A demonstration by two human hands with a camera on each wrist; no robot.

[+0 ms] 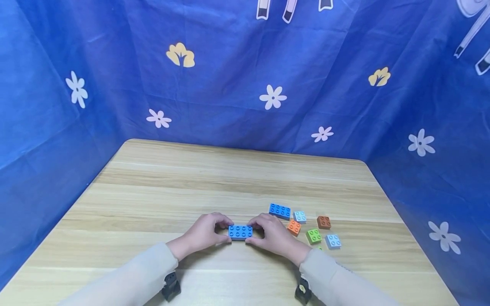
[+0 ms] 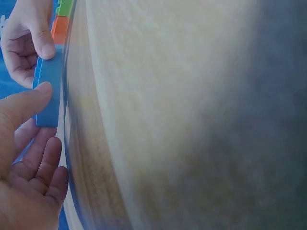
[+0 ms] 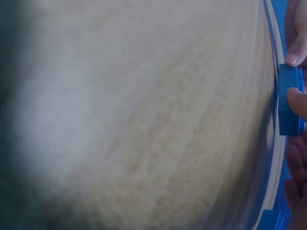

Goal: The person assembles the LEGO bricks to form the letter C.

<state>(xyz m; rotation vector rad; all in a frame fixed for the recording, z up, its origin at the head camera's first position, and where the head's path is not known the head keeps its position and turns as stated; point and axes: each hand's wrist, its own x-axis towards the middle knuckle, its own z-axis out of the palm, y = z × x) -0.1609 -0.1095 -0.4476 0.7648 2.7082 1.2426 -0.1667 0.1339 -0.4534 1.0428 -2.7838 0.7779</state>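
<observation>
A long blue toy brick [image 1: 240,232] with two rows of studs lies stud side up near the front middle of the table. My left hand [image 1: 206,231] pinches its left end, thumb at the near side and fingers at the far side. From the right, my right hand [image 1: 273,233] grips the other end in the same way. The left wrist view shows the left thumb pressed on the plain side of the blue brick [image 2: 48,108]. In the right wrist view the brick [image 3: 289,115] appears at the right edge, a thumb against its side.
Right of my right hand lie a second blue brick [image 1: 280,211], an orange brick [image 1: 294,227], a brown brick [image 1: 323,222], a green brick [image 1: 314,236] and two light blue bricks [image 1: 300,216]. Another green piece is mostly hidden by the right wrist. Blue curtains [image 1: 229,123] surround the wooden table [image 1: 214,178].
</observation>
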